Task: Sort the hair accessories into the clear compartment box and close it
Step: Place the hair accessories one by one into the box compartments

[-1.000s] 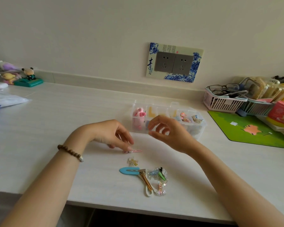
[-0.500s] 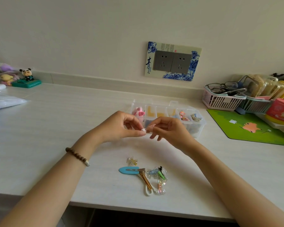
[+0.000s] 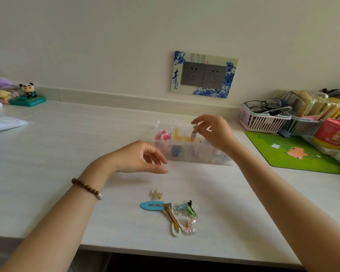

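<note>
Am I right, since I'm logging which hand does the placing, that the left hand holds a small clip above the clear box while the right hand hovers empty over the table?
Not quite: the hands are swapped. The head view shows the right hand pinching the small clip above the clear box, while the left hand hovers empty over the table.

right hand [image 3: 214,134] pinching small clip [image 3: 193,134] over clear box [image 3: 192,152]

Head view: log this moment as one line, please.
phase: placing | right hand: pinching small clip over clear compartment box | left hand: empty, open | remaining: clips pile on desk | box: open
</note>
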Tool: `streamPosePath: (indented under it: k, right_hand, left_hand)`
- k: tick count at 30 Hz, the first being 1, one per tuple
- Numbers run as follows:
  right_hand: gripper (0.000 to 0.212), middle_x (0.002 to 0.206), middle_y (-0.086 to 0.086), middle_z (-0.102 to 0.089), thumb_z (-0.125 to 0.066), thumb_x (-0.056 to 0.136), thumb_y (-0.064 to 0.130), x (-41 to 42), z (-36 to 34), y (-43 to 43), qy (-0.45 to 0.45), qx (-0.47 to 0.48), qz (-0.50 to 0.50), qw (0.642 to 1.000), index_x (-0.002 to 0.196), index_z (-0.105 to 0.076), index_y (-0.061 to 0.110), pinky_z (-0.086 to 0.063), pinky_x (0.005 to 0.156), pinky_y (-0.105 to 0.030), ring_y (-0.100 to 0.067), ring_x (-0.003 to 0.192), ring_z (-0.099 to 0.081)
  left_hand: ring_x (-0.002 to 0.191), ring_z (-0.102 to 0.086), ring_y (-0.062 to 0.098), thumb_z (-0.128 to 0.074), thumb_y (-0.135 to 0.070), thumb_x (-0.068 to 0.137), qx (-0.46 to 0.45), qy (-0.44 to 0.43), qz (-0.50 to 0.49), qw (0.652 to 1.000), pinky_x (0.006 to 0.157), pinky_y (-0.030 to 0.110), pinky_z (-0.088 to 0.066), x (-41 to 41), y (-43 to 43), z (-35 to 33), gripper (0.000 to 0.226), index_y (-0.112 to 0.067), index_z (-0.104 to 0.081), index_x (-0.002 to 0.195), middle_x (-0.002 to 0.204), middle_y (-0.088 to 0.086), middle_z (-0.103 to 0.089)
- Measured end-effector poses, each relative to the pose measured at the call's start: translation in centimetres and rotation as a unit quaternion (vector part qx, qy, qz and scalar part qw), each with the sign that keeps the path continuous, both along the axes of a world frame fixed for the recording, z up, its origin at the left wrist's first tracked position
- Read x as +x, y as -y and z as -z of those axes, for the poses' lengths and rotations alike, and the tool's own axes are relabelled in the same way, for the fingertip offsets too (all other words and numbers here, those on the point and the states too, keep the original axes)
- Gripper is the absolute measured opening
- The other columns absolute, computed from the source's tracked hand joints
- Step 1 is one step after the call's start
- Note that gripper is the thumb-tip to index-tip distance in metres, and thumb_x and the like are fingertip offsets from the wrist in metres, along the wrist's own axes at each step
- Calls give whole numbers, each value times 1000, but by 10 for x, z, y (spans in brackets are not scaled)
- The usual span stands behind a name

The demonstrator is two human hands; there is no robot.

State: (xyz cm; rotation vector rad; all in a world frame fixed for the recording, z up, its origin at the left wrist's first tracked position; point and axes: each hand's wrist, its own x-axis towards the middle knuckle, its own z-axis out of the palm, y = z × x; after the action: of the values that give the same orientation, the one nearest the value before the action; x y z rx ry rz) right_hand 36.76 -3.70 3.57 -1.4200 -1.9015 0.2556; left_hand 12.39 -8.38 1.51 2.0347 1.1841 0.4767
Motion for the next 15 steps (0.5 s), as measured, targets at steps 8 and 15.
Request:
streamPosePath:
  k: [8, 15]
  right_hand:
    - [19, 96, 9, -66, -57, 89, 15, -16, 9, 33, -27, 100, -58, 993, 104, -63, 24, -44, 67, -13, -5, 79, -59]
    - [12, 85, 14, -64, -59, 88, 15, -29, 35, 60, 6, -41, -192, 981, 91, -68, 22, -48, 65, -26, -15, 74, -58]
  left_hand:
    - [94, -55, 7, -78, -51, 62, -92, -142, 91, 981, 88, 27, -45, -8, 6, -7, 36, -43, -70, 96, 105, -8, -65]
    - [76, -44, 11, -79, -51, 61, -59, -149, 108, 981, 73, 32, -40, -3, 6, -2, 27, -39, -74, 85, 91, 1, -56]
